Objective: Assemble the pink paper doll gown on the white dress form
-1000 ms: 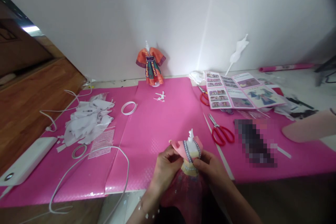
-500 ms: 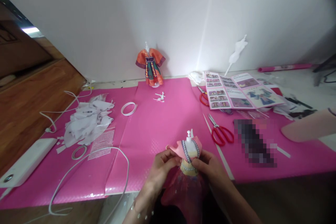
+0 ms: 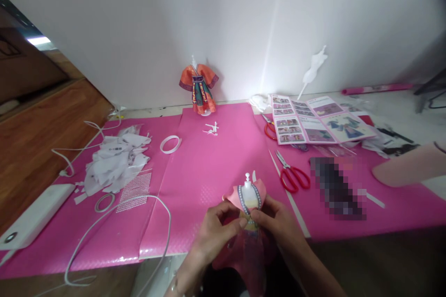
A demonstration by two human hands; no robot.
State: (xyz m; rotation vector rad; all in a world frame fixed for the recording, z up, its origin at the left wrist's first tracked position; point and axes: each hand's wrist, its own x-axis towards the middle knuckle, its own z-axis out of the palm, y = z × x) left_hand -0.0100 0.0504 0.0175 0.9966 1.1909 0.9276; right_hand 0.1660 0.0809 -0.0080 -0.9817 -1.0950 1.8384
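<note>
Left hand (image 3: 219,227) and right hand (image 3: 277,219) pinch the doll (image 3: 248,196) at its waist, thumbs in front. Red-handled scissors (image 3: 288,166) lie nearby on the pink mat (image 3: 219,162).

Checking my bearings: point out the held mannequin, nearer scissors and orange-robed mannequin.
Held mannequin (image 3: 248,194): head view, white chest.
Nearer scissors (image 3: 288,167): head view, around the pivot.
Orange-robed mannequin (image 3: 200,89): head view, skirt front.
</note>
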